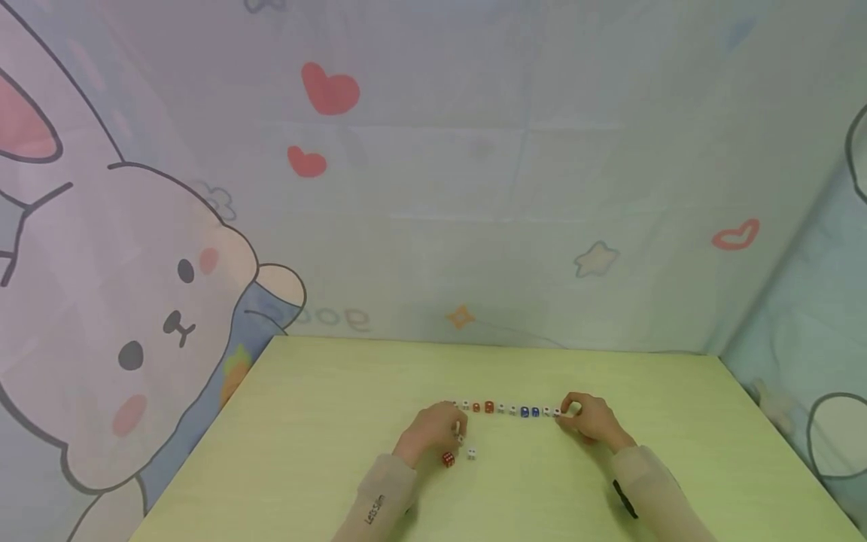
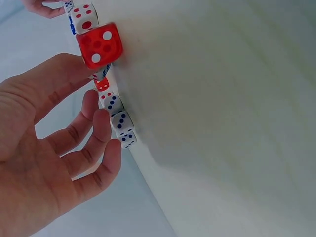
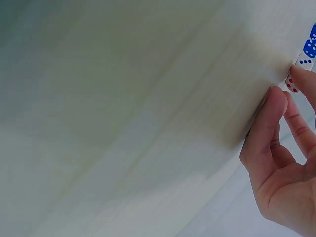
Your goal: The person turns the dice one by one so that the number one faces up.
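Note:
Dice stand in a line across the table: white dice [image 1: 501, 409], two red dice [image 1: 489, 407] and two blue dice [image 1: 524, 412]. My left hand [image 1: 431, 430] overlaps the line's left end and pinches a white die [image 1: 460, 439] in front of it. In the left wrist view, a red die [image 2: 100, 45] partly covers those fingertips. Close by lie that red die [image 1: 448, 459] and another white die [image 1: 471, 453]. At the line's right end, my right hand [image 1: 593, 419] has thumb and finger curled about the last white die [image 3: 292, 84], which shows red pips.
The dice rest on a pale yellow-green table [image 1: 325, 391]. A printed cloth backdrop [image 1: 433, 188] with a rabbit and hearts rises behind the table's back edge and along its sides. A dark strip [image 1: 625, 499] shows by the right sleeve.

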Available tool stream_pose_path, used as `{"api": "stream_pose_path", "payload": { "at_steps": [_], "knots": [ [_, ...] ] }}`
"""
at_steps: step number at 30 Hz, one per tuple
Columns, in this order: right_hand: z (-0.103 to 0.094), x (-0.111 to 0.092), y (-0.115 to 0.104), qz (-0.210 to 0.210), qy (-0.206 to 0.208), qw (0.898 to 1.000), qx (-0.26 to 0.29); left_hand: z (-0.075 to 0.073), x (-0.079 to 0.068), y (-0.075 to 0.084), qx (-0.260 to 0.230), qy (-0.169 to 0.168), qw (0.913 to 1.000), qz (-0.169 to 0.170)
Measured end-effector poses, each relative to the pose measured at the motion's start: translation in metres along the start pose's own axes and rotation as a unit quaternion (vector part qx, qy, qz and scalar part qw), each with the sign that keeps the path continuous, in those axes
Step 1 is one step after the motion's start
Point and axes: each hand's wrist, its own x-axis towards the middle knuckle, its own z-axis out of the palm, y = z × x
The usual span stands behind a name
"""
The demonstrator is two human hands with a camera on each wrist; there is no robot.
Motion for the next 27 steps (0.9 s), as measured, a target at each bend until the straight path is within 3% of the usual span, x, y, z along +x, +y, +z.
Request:
{"api": "stream_pose_path", "payload": {
  "at_steps": [27],
  "knots": [
    [0.0012,0.0008,0.0013,0.0,-0.001,1.0,-0.003,-0.0039,-0.0045,-0.0043,0.015,0.017,0.9997,-0.003]
  ]
}}
